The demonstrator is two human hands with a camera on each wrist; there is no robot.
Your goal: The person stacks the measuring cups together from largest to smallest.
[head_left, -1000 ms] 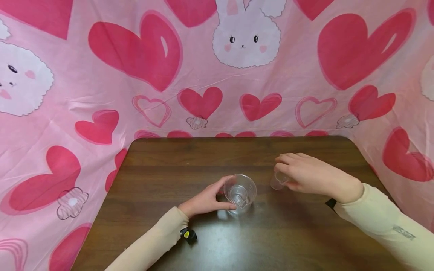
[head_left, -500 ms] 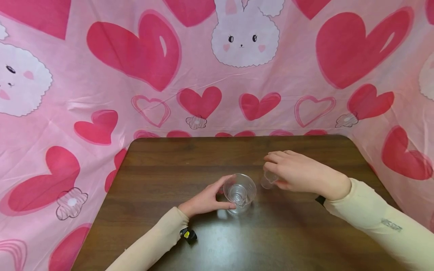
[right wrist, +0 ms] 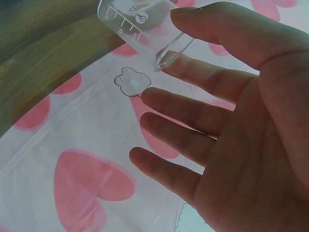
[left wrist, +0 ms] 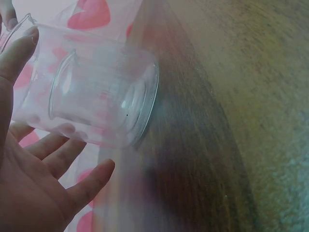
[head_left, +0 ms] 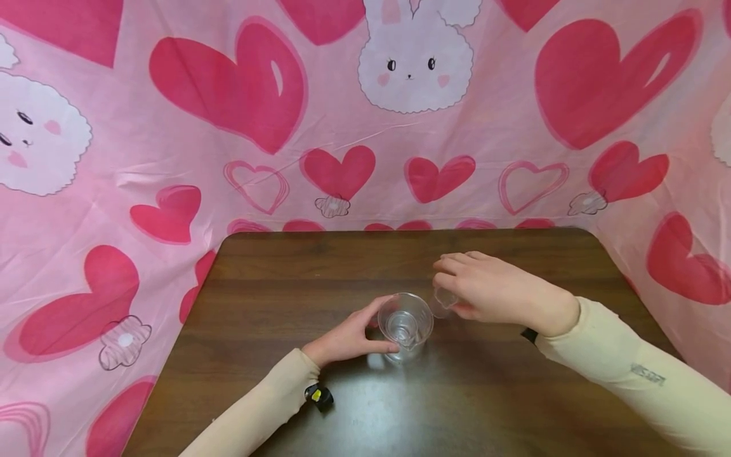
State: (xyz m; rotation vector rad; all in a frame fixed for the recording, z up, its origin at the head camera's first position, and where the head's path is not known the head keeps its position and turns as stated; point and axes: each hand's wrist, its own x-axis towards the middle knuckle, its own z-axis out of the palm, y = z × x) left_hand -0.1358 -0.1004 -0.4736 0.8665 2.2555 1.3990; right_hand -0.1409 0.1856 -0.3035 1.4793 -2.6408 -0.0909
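Observation:
A large clear glass beaker (head_left: 421, 317) stands upright on the brown table, and a smaller beaker (left wrist: 79, 92) sits inside it. My left hand (head_left: 353, 335) holds the large beaker from its left side, thumb in front and fingers behind. Just to the right, my right hand (head_left: 493, 291) pinches a small clear beaker (right wrist: 130, 26) by its rim between thumb and index finger; white graduation marks show on its wall. The other fingers of that hand are spread in the right wrist view. In the head view the small beaker (head_left: 443, 301) is beside the large beaker's rim, partly hidden by the fingers.
The wooden table (head_left: 274, 279) has rounded far corners. A pink cloth (head_left: 342, 127) printed with hearts and rabbits hangs behind it and along both sides. Black wrist straps (head_left: 320, 396) show at the sleeves.
My right hand has moved left with the small beaker, bringing it close to the large beaker. The left hand and the large beaker have stayed in place.

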